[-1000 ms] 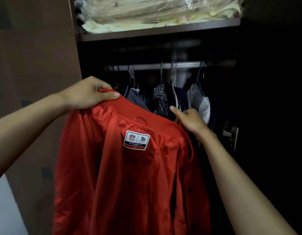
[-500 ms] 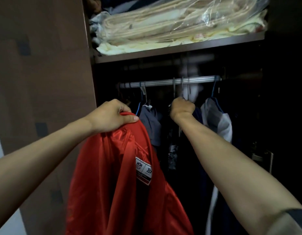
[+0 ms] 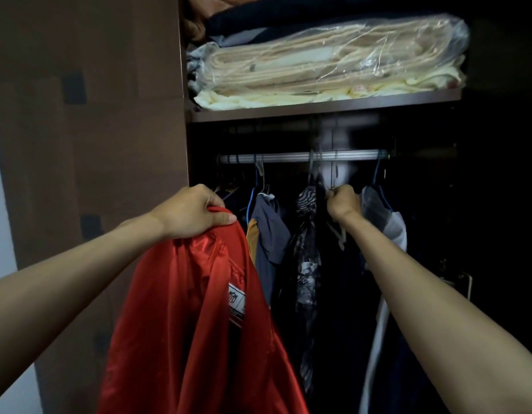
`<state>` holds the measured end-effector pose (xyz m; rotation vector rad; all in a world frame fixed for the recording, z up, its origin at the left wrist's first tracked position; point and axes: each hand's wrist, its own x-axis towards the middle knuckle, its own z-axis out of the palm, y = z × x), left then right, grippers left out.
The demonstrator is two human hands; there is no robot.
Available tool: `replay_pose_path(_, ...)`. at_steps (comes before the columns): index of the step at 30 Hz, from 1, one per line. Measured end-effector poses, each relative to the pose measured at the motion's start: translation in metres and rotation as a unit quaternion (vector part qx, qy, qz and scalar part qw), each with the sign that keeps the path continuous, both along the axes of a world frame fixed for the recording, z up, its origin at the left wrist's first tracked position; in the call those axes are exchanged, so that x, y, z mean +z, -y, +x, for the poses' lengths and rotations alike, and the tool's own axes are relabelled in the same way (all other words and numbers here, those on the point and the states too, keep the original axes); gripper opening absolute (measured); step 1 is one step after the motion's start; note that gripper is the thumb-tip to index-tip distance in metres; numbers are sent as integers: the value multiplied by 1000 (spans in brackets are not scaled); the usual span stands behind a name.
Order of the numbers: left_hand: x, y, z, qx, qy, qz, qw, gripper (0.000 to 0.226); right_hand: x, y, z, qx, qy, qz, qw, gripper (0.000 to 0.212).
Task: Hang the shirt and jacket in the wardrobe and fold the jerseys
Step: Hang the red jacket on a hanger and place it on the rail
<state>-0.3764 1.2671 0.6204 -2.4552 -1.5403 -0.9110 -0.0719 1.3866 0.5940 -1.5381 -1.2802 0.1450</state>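
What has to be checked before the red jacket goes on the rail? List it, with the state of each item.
1. Jacket held securely: ok. The left hand grips the red jacket at its top edge.
2. Hanger in hand: cannot tell. The right hand is curled round something pale below the rail; whether it is a free hanger is unclear.
3. Jacket on a hanger: not ok. None shows inside it.
4. Room on the rail: ok. A gap shows between the grey shirt and the patterned garment.
5. Wardrobe open: ok. The hanging space is reachable.
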Motion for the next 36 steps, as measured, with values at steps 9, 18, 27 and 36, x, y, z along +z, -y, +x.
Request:
replay_pose_path(9, 0, 5, -6, -2, 8, 12, 1000, 31, -38, 48, -8, 41, -84, 113, 989, 27)
replay_pose_path(18, -1, 17, -6, 14, -31, 20, 999, 32, -112, 101, -19, 199, -187, -122, 954, 35)
replay_pose_path(27, -13, 13, -14, 19, -33, -19, 999, 26, -148, 196, -30, 299, -181, 68, 935, 33)
replay_pose_path(36, -12, 26, -30, -12, -23, -40, 999, 34, -141, 254, -13, 386, -105, -154, 903, 72)
